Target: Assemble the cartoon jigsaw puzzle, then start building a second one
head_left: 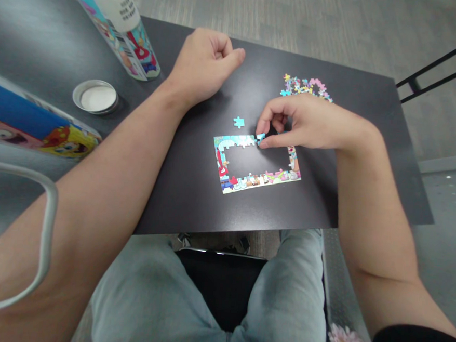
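Note:
My right hand pinches a small blue jigsaw piece between thumb and fingers, at the upper edge of a joined puzzle border. The border forms a colourful rectangle with bare table inside; part of its upper right side is hidden under my hand. A single light-blue puzzle piece lies just above the border. Beyond my right hand is a heap of loose puzzle pieces, partly covered by the hand. My left hand rests on the table as a loose fist, away from the puzzle, with nothing visible in it.
On the left stand a tall clear printed tube and a round metal lid. A blue and yellow printed container is at the far left, near a pale cable. The dark table ends close to my lap.

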Motion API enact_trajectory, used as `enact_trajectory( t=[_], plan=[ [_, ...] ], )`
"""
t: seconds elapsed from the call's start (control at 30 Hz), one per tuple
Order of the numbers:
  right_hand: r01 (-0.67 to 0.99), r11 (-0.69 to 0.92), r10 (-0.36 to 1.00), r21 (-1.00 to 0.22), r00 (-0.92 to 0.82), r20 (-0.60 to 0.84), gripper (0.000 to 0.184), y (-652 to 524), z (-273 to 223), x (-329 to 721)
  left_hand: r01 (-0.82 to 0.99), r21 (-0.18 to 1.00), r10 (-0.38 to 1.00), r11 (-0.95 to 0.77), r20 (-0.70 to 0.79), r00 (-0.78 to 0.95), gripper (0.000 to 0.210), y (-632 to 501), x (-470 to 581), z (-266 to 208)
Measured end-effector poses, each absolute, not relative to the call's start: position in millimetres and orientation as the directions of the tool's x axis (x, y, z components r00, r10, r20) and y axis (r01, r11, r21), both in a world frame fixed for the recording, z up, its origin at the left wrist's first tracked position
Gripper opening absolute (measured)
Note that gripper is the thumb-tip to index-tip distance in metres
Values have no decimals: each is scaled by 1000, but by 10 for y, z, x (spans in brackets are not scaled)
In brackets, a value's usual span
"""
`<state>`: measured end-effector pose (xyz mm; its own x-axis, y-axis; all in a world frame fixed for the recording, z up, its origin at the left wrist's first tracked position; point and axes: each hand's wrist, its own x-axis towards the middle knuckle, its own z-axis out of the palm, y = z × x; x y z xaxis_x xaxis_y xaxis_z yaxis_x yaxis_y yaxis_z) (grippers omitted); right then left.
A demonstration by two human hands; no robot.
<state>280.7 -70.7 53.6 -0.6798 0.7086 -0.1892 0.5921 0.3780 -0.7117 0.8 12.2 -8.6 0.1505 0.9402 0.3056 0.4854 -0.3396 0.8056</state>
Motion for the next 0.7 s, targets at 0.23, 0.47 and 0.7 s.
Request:
enact_trajectory(
  t=[0.23,0.47,0.7],
  plan=[
    [597,402,710,-695,-682,-175,43,-721,527,2769,474,786,917,-398,362,170,46,145,6,-99],
    [548,423,723,-722,-685,-97,46,-685,453,2797,478,786,919,-392,359,164,52,170,13,-121],
    [524,471,685,-710,-724,-80,39,-637,421,2807,464,782,909,-416,381,171,49,144,33,-107]
  ],
)
